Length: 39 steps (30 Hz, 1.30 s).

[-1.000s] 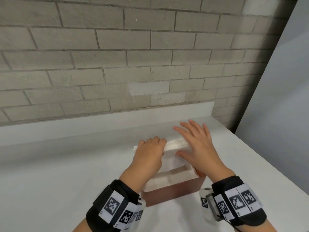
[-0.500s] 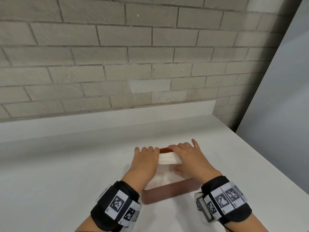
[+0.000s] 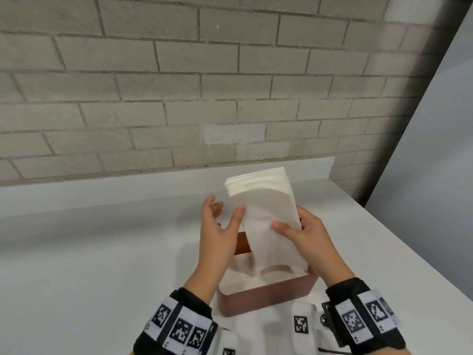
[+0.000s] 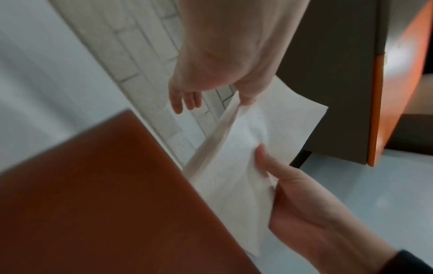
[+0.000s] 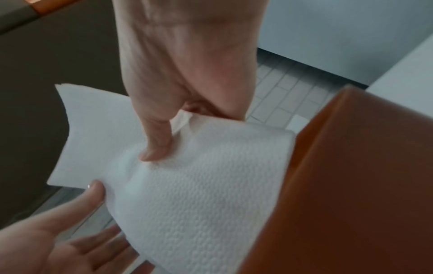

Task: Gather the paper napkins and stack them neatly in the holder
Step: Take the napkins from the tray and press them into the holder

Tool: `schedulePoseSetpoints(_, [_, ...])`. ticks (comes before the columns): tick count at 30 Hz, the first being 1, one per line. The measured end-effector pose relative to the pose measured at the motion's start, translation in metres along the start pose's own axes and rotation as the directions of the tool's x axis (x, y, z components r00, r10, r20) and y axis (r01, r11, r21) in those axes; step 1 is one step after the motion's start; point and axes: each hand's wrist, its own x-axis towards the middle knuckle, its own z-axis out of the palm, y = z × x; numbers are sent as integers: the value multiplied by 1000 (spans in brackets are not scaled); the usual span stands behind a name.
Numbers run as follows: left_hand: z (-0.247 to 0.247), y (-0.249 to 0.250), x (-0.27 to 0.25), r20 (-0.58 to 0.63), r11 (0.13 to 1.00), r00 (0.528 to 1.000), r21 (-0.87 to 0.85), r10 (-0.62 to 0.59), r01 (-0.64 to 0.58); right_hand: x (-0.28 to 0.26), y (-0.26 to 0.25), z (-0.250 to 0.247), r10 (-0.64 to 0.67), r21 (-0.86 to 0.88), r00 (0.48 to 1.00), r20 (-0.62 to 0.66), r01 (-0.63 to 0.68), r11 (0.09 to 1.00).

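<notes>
1. You are holding the napkin stack [image 3: 266,213] upright over the brown holder [image 3: 266,295], its lower end dipping into the open top while the upper end is fanning out above your hands. The holder is sitting on the white counter [image 3: 102,265], close in front of you.

2. Your right hand [image 3: 304,234] is making the grip: thumb pressing the near face, fingers curled round the far side, pinching the stack through its thickness.

3. Your left hand [image 3: 217,229] is spread, fingers loose; only the thumb tip is touching the stack's left edge.

4. The stack is bowing where you are pinching it, and in the right wrist view one sheet corner is lifting near your palm. Judging from that, you are probably gripping too near one edge.

5. To do this step well, be bringing the left palm flat against the loose edge, so both hands are squaring the sheets before anything goes lower.

6. Be aiming the bottom edge parallel with the holder's long walls, and be lowering evenly; a tilted entry is likely to crumple the outer sheets against the rim.
</notes>
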Motion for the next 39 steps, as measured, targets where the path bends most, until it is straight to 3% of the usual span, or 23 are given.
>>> schedulePoseSetpoints(3, [13, -3, -12, 111, 991, 994, -136, 2, 13, -3, 9, 7, 15, 119, 1000, 7, -16, 993])
schedulePoseSetpoints(7, [26, -10, -27, 248, 990, 969, -137, 6, 29, -7, 26, 25, -5, 112, 1000, -26, 8, 994])
schedulePoseSetpoints(12, [25, -11, -25, 178, 988, 984, -153, 3, 24, -5, 28, 28, -24, 162, 995, -100, 40, 986])
schedulePoseSetpoints(18, [23, -9, -23, 176, 990, 984, -143, 30, -4, -1, 23, 29, -20, 262, 997, -80, 40, 964])
schedulePoseSetpoints(26, [24, -18, -22, 246, 990, 969, -138, 24, 10, -1, 17, 26, -16, 339, 998, -60, 35, 940])
schedulePoseSetpoints(35, [19, -27, -20, 321, 999, 947, 46, -3, -12, -3, 18, 20, 8, 364, 992, -127, 39, 931])
schedulePoseSetpoints(39, [14, -17, -14, 326, 982, 944, 152, 61, -116, 1, 0, 3, -61, 235, 988, -142, 94, 968])
